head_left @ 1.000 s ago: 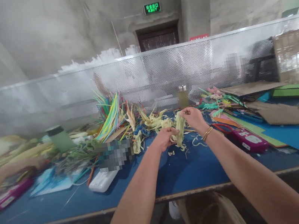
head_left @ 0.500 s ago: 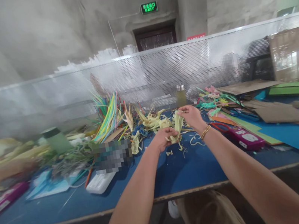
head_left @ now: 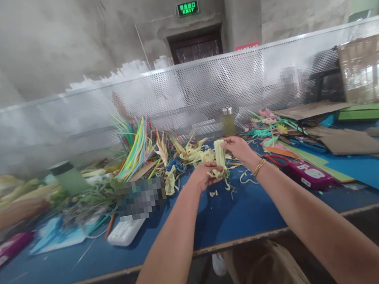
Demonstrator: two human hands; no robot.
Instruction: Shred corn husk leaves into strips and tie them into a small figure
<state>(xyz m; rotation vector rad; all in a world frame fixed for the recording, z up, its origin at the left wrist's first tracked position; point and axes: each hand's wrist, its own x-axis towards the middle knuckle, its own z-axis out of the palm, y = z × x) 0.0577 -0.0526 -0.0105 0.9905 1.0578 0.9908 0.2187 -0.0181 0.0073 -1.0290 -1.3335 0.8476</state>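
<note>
Husk (head_left: 220,155) is in the grip, between both hands, long axis near upright in view. Right hand (head_left: 239,149) pinches the upper end from the right; left hand (head_left: 205,176) holds the lower end, fingertips partly hidden. Neither hand is nearer: both on it. Scraps (head_left: 213,194) on the bench (head_left: 238,223) just this side of the grip. Husk pile (head_left: 193,152) beyond, leftward; bottle (head_left: 229,123) farther back. Purple box (head_left: 311,174) right of the grip; another person's hand (head_left: 37,205) well left, blurred.

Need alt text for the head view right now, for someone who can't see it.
A person's left hand and right hand hold a pale yellow-green strip above a blue table strewn with scraps. Colored stems are at left; a purple device and blue paper lie at right.
</note>
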